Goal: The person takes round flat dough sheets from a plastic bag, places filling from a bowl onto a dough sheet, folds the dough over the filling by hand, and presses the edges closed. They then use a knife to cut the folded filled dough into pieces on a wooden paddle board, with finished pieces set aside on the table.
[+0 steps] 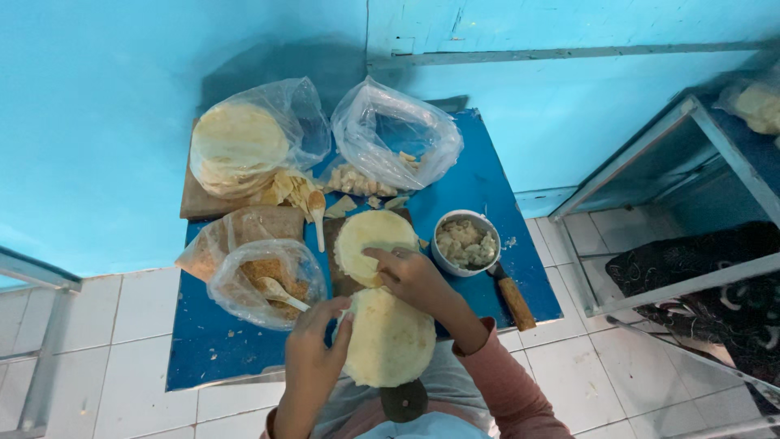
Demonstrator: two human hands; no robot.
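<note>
Both hands (317, 345) (414, 276) bent over round wrapper (390, 341).

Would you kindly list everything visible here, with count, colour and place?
Table: one, blue, centre.
Round wrappers: one pale on the board; one pale under the hands.
Wrapper stack in bag: one, pale, clear plastic, rear left.
Bag with pieces: one, clear, rear centre.
Crumb bag with spoon: one, brown contents, left.
Metal bowl: one, pale filling, right.
Knife handle: one, brown, right edge.
Metal rack: one, grey, far right.
Left hand: on near wrapper's edge.
Right hand: between the wrappers, pink sleeve.
</note>
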